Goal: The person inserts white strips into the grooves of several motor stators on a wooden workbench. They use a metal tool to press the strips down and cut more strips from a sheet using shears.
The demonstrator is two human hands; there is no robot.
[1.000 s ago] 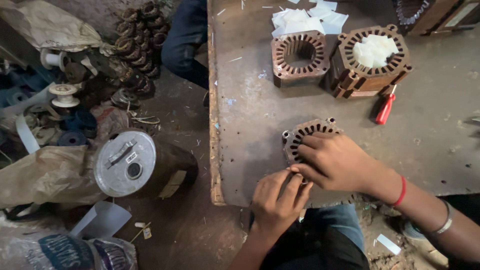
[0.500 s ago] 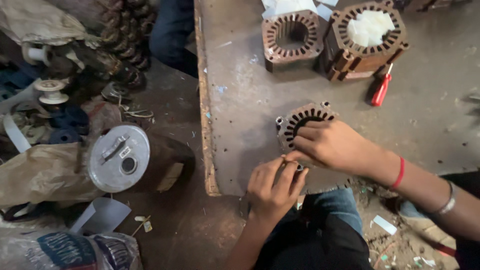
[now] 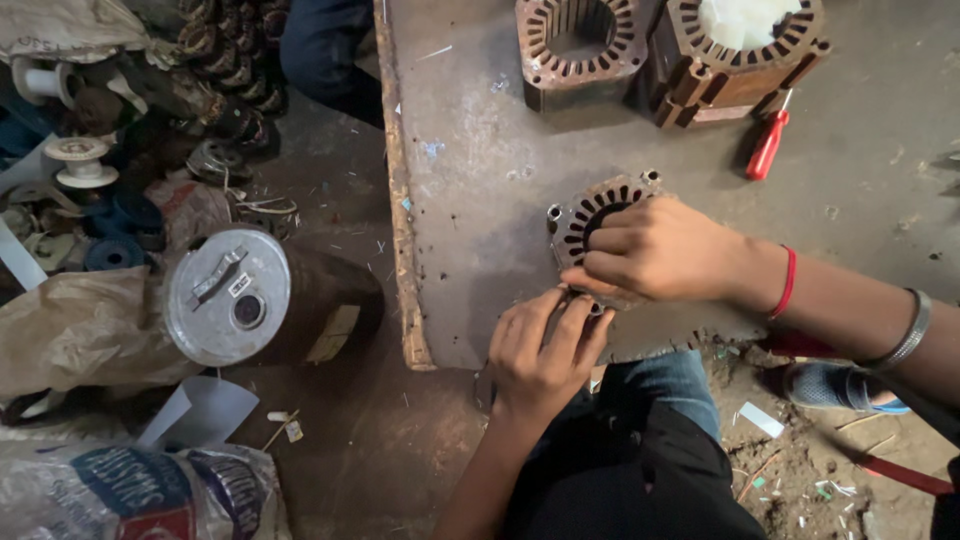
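The left hand pinches its curled fingertips at the near rim of a slotted metal stator core, while the right hand clamps over the core's top. The core lies near the front edge of a worn grey worktable. Two more stator cores and a red screwdriver lie farther back; a metal can stands on the dirt floor
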